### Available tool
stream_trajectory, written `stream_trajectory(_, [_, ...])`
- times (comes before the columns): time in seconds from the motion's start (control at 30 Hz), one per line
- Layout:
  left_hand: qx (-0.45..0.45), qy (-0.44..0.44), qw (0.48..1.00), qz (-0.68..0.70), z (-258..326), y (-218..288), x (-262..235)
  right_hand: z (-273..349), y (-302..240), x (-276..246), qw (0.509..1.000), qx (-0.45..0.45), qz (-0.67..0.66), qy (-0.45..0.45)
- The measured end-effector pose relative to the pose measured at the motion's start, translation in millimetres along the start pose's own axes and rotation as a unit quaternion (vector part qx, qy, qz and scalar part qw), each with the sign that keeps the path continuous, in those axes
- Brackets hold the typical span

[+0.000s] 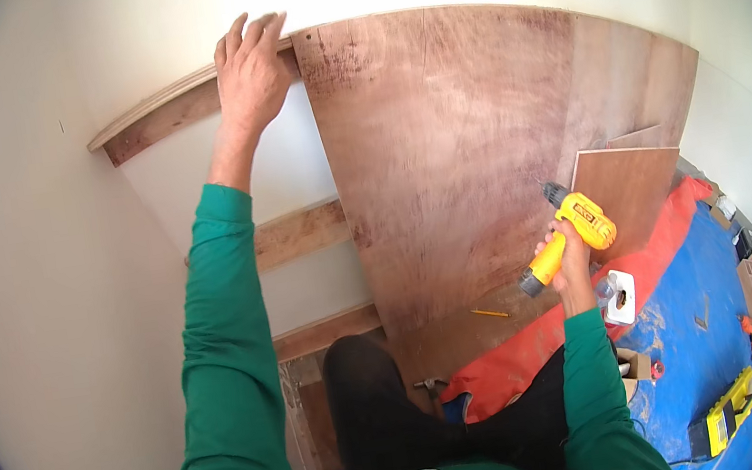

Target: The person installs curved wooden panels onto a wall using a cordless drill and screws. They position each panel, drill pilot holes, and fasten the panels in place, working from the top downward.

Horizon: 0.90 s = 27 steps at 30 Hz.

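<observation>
Pressing on the top edge of the panel [452, 157], the left hand [248, 75] lies flat, fingers spread, where the brown sheet meets the top rail [162, 116]. White wall shows beside it, crossed by lower rails. The right hand [571, 251] is wrapped around a yellow drill [573, 231], its bit touching the panel low on its right side.
</observation>
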<state>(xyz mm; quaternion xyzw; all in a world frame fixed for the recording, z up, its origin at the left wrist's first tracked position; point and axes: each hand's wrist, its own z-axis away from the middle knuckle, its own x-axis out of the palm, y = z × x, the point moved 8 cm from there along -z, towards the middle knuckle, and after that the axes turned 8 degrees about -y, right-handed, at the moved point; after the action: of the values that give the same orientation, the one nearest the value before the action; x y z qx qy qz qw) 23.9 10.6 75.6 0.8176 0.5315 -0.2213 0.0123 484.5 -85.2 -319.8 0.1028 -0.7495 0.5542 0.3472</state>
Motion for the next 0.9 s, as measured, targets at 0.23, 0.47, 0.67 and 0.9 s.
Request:
stream_trajectory(0.23, [0.016,-0.182,0.981,0.063,-12.6,-13.4,4.2,-34.5,20.6,-68.2,0.998,0.008,-0.031,0.062])
stream_trajectory(0.47, [-0.021,-0.234,0.971,0.050,-60.6,-34.8,-43.1,-26.0,31.1,-120.8,0.991,0.001,-0.034,0.133])
stream_trajectory(0.67, [0.006,-0.334,0.942,0.017,-34.7,-1.4,9.3,-38.8,56.5,-143.0,0.987,0.013,-0.079,0.140])
stream_trajectory(0.9, [-0.070,-0.280,0.956,-0.046,-48.7,-41.5,-46.9,-39.9,59.6,-153.2,0.988,0.021,-0.070,0.137])
